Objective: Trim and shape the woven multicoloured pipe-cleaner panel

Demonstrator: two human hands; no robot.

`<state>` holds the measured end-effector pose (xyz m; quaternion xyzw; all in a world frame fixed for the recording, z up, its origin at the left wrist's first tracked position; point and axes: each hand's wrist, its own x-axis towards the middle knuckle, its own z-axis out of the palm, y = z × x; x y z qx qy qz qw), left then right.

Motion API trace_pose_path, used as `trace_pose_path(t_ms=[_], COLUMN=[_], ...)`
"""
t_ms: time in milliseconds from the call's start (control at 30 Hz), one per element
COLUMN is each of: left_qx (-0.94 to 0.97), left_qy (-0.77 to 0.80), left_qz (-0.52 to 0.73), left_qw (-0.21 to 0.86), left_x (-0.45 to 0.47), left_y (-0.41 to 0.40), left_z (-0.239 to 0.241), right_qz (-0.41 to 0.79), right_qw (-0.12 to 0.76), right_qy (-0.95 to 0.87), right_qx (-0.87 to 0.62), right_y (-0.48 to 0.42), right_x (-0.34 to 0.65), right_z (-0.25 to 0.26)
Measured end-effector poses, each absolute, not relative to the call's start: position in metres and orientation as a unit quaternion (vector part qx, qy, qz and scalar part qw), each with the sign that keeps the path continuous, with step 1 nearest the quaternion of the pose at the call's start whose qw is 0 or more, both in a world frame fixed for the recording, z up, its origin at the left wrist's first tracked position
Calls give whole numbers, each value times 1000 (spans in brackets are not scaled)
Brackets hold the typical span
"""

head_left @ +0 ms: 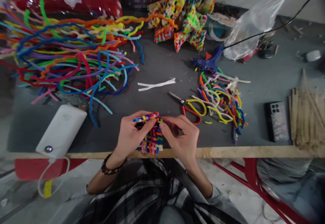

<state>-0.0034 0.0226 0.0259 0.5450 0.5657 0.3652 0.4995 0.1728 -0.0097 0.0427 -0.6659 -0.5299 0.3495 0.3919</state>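
Note:
Between my hands, near the table's front edge, is a multicoloured woven pipe-cleaner piece (152, 141), folded over at its top. My left hand (133, 132) grips its left side, thumb laid across the upper fold. At the top right edge, my right hand (181, 134) pinches with thumb and index finger; the strand end there is too small to make out clearly. Just beyond my right hand lie scissors (189, 103) with red and yellow handles, blades apart. Two crossed white strips (156, 85) rest on the table ahead of my hands.
Long pipe cleaners (76, 58) are heaped at left, behind a white power bank (62, 130). Cut pieces (223, 98) lie right, below a blue glue gun (209, 61) with a black cord. Woven bow shapes (188, 17) stand at the back. A phone (278, 120) and wooden sticks (307, 119) lie far right.

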Motion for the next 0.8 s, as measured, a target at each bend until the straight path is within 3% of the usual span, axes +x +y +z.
trace_pose_path(t_ms=[333,800], left_qx=[566,594], left_qy=[567,577], left_qz=[363,336], left_qw=[475,449], left_x=[-1,0], left_y=[23,22], left_z=[27,30], right_qz=[371,307], right_qw=[404,437], right_qy=[-502,-512], right_qx=[-669,-673], right_y=[-8,-11], right_x=[171,158], right_z=[39,32])
